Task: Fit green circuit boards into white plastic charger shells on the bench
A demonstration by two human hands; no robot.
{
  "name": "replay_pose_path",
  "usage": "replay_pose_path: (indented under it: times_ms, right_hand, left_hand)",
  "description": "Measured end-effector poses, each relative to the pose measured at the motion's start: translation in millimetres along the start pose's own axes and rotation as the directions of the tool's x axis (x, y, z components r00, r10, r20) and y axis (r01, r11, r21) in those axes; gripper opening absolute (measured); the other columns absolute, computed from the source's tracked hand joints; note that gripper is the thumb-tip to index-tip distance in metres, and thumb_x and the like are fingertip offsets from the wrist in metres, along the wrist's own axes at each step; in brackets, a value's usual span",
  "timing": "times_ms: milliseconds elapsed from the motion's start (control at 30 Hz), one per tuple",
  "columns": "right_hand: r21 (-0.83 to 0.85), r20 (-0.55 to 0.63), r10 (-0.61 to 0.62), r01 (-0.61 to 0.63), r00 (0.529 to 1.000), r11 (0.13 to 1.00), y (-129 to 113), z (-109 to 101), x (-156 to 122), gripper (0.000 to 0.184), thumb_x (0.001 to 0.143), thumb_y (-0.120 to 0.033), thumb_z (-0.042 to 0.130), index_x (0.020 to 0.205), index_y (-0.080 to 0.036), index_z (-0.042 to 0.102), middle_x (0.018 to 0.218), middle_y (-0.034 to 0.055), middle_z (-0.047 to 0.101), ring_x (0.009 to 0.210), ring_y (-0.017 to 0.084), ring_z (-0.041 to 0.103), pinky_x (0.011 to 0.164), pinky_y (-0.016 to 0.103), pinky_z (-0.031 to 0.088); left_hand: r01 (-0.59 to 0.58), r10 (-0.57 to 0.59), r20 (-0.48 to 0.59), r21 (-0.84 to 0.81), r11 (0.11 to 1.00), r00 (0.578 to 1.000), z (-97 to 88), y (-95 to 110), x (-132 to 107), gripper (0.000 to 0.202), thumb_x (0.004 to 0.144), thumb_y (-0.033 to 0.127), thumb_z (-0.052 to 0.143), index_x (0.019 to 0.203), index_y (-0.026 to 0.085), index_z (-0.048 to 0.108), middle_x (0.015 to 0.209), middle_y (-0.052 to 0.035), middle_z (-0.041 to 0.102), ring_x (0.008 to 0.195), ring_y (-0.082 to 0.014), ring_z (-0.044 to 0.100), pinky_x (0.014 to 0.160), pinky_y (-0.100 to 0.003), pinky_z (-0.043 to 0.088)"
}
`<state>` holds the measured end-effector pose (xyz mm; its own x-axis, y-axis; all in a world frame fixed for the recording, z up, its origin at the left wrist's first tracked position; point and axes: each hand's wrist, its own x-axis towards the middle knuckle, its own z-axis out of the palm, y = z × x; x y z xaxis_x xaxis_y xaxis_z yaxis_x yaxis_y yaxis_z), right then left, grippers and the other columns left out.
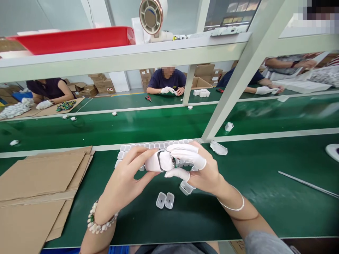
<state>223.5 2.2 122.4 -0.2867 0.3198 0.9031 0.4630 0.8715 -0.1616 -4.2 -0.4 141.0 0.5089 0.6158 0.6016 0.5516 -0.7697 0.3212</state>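
Note:
Over the bench, my left hand (124, 180) grips a white rounded plastic housing (152, 163) between thumb and fingers. White finger covers sheath the thumb and some fingers of my right hand (205, 169), which pinches a white block (166, 161) with green and dark parts at its right end. The block meets the housing's right end, with a dark band at the join; how deep it sits inside I cannot tell. Behind my hands stand rows of small white plastic cases (124, 148), partly hidden. Two open translucent cases (169, 200) lie nearer me, and another case (185, 188) sits below my right hand.
Flattened cardboard (39, 176) covers the bench at left. A white cloth piece (219, 148) and a thin metal strip (307, 183) lie at right. Beyond runs a green conveyor (148, 125) carrying small white parts. A slanted post (230, 98) rises ahead; co-workers sit across.

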Motion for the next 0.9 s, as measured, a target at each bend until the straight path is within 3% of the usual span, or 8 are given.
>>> replay_pose_path:
  times_ms: [367,667,800,833,900]
  right_hand:
    - [-0.005,-0.02,-0.117,0.117,0.993,0.993,0.2,-6.4,2.6,0.046,0.083,-0.03,0.078,0.123,-0.021,0.057,0.104,0.013,0.073,0.087,0.026,0.072,0.068,0.039,0.056]
    - [0.08,-0.043,-0.128,0.131,0.991,0.988,13.1,-6.8,5.0,0.051,0.082,-0.039,0.078,0.127,-0.024,0.059,0.105,0.0114,0.073,0.091,0.025,0.072,0.068,0.038,0.056]
    - [0.297,-0.045,0.012,0.002,0.999,0.955,17.1,-7.8,4.5,0.026,0.086,-0.028,0.075,0.112,-0.025,0.069,0.104,0.0083,0.072,0.091,0.022,0.071,0.073,0.038,0.057]
    - [0.362,-0.035,0.091,-0.072,0.995,0.929,17.0,-7.6,4.1,0.021,0.086,-0.024,0.074,0.107,-0.026,0.07,0.102,0.0068,0.072,0.092,0.021,0.07,0.076,0.038,0.057]
    - [0.475,0.037,0.272,-0.256,0.962,0.842,16.2,-6.7,3.1,0.026,0.086,-0.024,0.074,0.111,-0.027,0.069,0.105,0.0055,0.07,0.095,0.02,0.068,0.081,0.038,0.057]
  left_hand:
    - [-0.057,0.057,-0.039,-0.007,0.998,0.998,0.9,2.1,-0.6,0.042,0.089,0.019,0.068,0.129,0.022,0.056,0.116,-0.0067,0.063,0.105,-0.0172,0.063,0.088,-0.025,0.054]
    - [-0.04,0.036,-0.06,-0.054,0.998,0.998,6.3,-0.1,2.2,0.046,0.085,0.022,0.073,0.128,0.023,0.058,0.113,-0.0055,0.064,0.103,-0.0164,0.063,0.085,-0.024,0.054]
    - [-0.015,0.012,-0.042,-0.085,0.996,0.999,11.5,-0.4,7.4,0.043,0.084,0.025,0.075,0.124,0.024,0.061,0.113,-0.0052,0.065,0.102,-0.017,0.063,0.084,-0.026,0.055]
    - [-0.01,0.006,-0.04,-0.088,0.996,0.999,12.6,0.0,8.5,0.043,0.083,0.025,0.075,0.124,0.025,0.061,0.113,-0.0053,0.065,0.102,-0.0175,0.063,0.084,-0.027,0.055]
    - [0.007,-0.012,-0.046,-0.106,0.994,0.999,14.1,1.5,9.8,0.043,0.083,0.025,0.076,0.123,0.025,0.063,0.114,-0.0054,0.066,0.103,-0.0187,0.063,0.085,-0.028,0.056]
